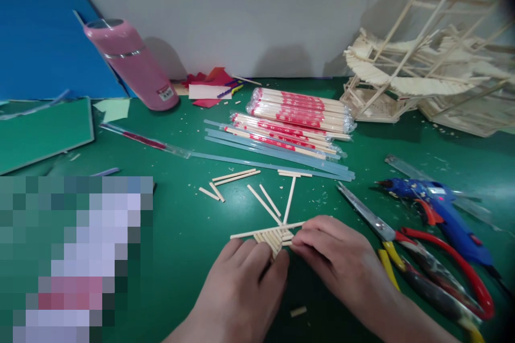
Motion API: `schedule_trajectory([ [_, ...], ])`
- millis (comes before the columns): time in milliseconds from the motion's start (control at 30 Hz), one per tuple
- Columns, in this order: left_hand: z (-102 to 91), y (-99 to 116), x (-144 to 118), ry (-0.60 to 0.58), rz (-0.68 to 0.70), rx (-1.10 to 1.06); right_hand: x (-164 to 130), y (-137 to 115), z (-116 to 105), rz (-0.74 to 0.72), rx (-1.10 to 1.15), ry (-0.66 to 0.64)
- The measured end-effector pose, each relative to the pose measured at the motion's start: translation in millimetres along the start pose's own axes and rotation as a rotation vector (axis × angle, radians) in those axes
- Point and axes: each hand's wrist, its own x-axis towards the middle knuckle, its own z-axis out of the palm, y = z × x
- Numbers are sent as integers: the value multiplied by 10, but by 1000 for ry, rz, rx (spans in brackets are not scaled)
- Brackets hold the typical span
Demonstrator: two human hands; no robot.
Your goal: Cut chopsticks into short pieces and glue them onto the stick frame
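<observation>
My left hand [243, 278] and my right hand [336, 257] meet at the near middle of the green mat, both pinching a small panel of short wooden sticks [276, 238] laid side by side. A longer stick [265, 231] runs across the panel's top edge. Loose cut sticks [263, 201] lie just beyond the panel, fanned out on the mat. My fingertips cover part of the panel's near edge.
Scissors with red and yellow handles [422, 260] and a blue glue gun [440, 209] lie to the right. Packs of wrapped chopsticks [300, 112] and clear glue rods [277, 158] sit behind. A pink bottle [134, 64] leans at back left, a stick-built model [422, 64] at back right.
</observation>
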Motion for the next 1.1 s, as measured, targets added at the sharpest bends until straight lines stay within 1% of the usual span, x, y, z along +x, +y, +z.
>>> schedule_trajectory([
  [67, -60, 16, 32, -45, -11, 5, 3, -1, 2, 5, 3, -1],
  [133, -116, 29, 56, -134, -25, 1, 10, -5, 8, 7, 0, 2],
  [200, -146, 35, 64, -172, -33, 1, 18, -9, 16, 19, -10, 7],
  [267, -148, 36, 59, -178, -40, 10, 23, -10, 22, 51, -34, 9],
  [367, -133, 30, 46, -155, -24, 27, 15, -6, 16, 102, -53, 21],
  [500, -90, 14, 26, -153, -15, 40, -19, -2, -12, 99, -22, 13],
  [533, -65, 8, 14, -130, -12, 41, -25, -3, -18, 93, -16, 6],
  [633, 38, -11, -42, 7, 14, 38, -29, -9, -21, 74, -19, 2],
  [700, 100, -20, -80, 44, 13, 33, -20, -14, -15, 63, -33, 0],
  [800, 134, -24, -107, 45, 0, 24, -2, -15, -7, 54, -37, 1],
  [967, 103, -23, -96, 34, -1, 13, -4, -5, -15, 46, -52, 6],
  [1100, 93, -17, -82, 47, -1, 7, -16, -3, -24, 44, -65, -9],
])
